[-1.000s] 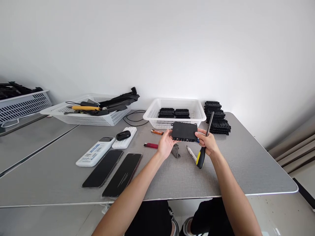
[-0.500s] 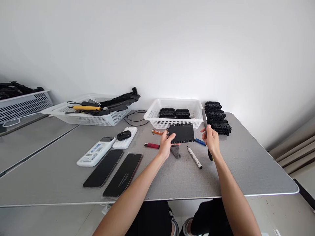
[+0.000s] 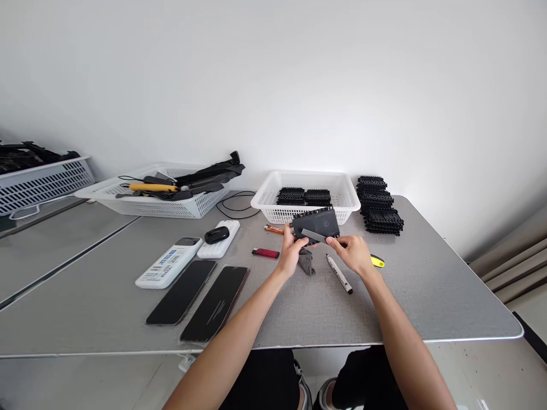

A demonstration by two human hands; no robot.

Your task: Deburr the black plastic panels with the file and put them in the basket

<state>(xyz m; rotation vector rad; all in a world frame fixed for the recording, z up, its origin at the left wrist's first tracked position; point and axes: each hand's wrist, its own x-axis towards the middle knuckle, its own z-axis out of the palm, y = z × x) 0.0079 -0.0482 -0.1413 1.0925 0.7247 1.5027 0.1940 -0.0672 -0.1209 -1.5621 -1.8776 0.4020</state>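
My left hand (image 3: 289, 255) grips a black plastic plate (image 3: 325, 218) with notched edges by its left end, raised above the table and tilted. My right hand (image 3: 355, 254) is closed around a flat file (image 3: 314, 235) with a grey blade and a black-and-yellow handle. The blade lies across the plate's near side, pointing left; whether it touches the surface I cannot tell. Below the hands are a crumpled grey cloth (image 3: 306, 263) and a white marker (image 3: 339, 274). A red lighter (image 3: 265, 253) and an orange lighter (image 3: 273, 229) lie left of the plate.
Behind the plate, a white basket (image 3: 267, 212) holds similar black parts; stacks of them (image 3: 382, 221) stand to its right. On the left are two phones (image 3: 182, 292), white power banks (image 3: 168, 265), a black mouse-like object (image 3: 216, 234) and a basket of tools (image 3: 188, 209).
My right hand has moved left and swung the file from upright to lying across the plate. My left hand has tilted the plate, and a round mark now shows on its face.
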